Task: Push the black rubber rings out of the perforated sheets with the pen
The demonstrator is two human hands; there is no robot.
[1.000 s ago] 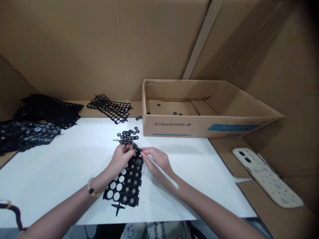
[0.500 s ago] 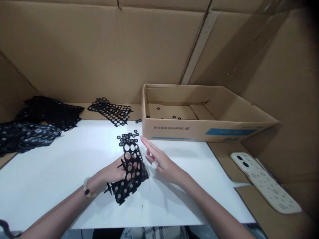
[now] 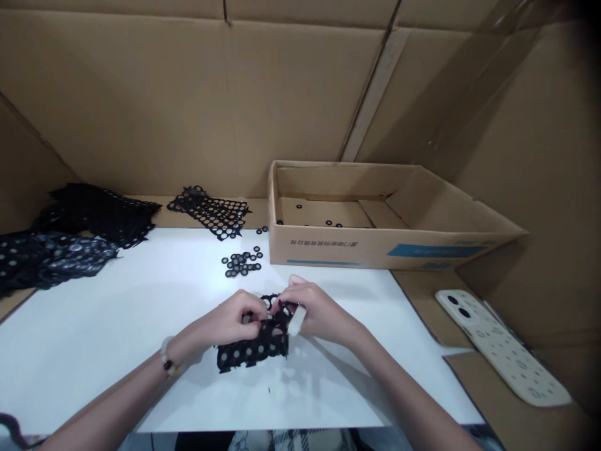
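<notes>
Between my hands is a black perforated sheet (image 3: 251,352), bent, with open holes along its far part and grey-centred rings in its near part. My left hand (image 3: 235,319) is closed on its left side, fingers curled over the top. The fingers of my right hand (image 3: 317,310) pinch its right side; a ring with a pale face is on one finger. Just beyond the sheet, a loose cluster of small black rings (image 3: 241,263) lies on the white table. Parts of the sheet are hidden under my fingers.
A cardboard box (image 3: 323,247) with a few black rings inside stands at the back right. An empty-holed black sheet (image 3: 211,212) lies at the back, with piles of black sheets (image 3: 98,216) at the left. A phone (image 3: 502,344) rests on cardboard at the right.
My right hand has come in from the right and closed on the sheet. The sheet, upright before, is now lower and folded over, nearer me and away from the loose rings.
</notes>
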